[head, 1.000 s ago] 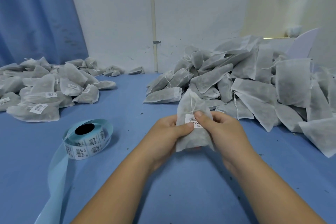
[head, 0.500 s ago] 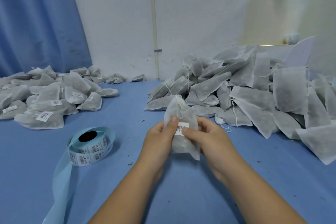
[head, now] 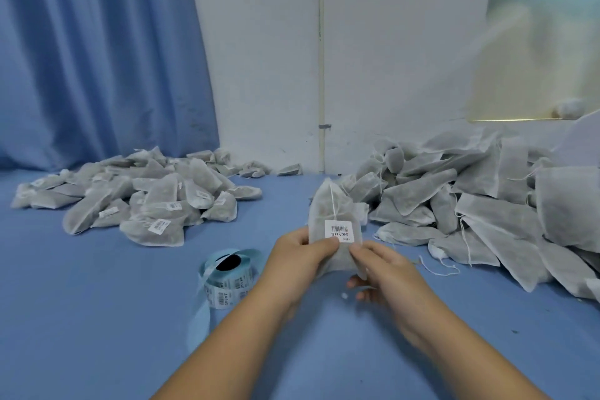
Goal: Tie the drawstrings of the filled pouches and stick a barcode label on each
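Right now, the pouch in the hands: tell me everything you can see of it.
The pouch is white, thin, nonwoven-looking fabric, with greyish filling showing through. It is held upright above the blue table, its top gathered to a point. A white drawstring hangs down its front. A white barcode label is stuck on the front, about mid-height. The left hand and right hand grip its lower half.
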Action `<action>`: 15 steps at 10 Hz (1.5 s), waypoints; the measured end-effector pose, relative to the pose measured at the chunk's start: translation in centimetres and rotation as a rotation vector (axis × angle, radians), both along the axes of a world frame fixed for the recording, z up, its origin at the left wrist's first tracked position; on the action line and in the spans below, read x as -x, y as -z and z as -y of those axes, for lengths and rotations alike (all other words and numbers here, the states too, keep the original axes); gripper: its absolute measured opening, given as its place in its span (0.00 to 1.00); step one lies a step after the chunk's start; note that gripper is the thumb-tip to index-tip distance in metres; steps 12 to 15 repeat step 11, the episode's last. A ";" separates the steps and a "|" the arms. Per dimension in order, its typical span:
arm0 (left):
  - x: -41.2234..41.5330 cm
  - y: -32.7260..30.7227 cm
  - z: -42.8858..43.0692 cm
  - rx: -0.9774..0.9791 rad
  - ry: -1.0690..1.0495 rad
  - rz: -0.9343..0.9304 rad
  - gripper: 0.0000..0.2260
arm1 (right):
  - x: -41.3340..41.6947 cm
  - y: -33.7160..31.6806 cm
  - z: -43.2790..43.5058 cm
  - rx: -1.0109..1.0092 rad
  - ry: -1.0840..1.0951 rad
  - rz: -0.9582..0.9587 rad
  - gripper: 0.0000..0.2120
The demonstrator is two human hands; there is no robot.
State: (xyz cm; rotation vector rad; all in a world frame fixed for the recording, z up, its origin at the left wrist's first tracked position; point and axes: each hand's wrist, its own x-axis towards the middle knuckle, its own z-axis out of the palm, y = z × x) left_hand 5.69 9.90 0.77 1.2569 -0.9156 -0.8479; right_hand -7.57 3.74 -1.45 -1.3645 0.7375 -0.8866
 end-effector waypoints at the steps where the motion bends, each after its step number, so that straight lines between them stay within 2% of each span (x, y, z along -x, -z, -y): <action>1: -3.3 -1.3 -1.7 0.028 -0.043 -0.017 0.07 | -3.2 -2.0 -0.7 0.047 -0.094 -0.003 0.09; 3: -10.7 -1.9 -3.9 0.065 -0.206 -0.082 0.08 | -11.7 -5.5 -0.9 -0.005 -0.213 -0.032 0.09; 5: -20.3 0.9 -3.3 0.089 -0.485 -0.257 0.05 | -18.8 -6.2 0.9 -0.117 -0.174 -0.016 0.06; 7: -25.7 4.8 -1.1 0.023 -0.656 -0.226 0.08 | -25.3 -5.2 3.5 -0.169 -0.153 -0.105 0.09; 8: -25.9 5.7 -0.6 0.019 -0.640 -0.221 0.08 | -29.4 -4.8 3.8 -0.221 -0.186 -0.107 0.08; 9: -26.2 5.7 -0.7 0.051 -0.635 -0.250 0.07 | -34.2 -6.9 3.2 -0.290 -0.255 0.071 0.03; 10: -26.4 5.6 -0.9 0.039 -0.624 -0.252 0.07 | -37.1 -9.5 3.6 -0.275 -0.255 0.279 0.04; 11: -26.3 5.4 -1.2 0.071 -0.624 -0.254 0.08 | -37.6 -8.7 4.3 -0.200 -0.227 0.176 0.07; 15: -26.3 5.4 -1.2 0.071 -0.624 -0.254 0.08 | -37.6 -8.7 4.3 -0.200 -0.227 0.176 0.07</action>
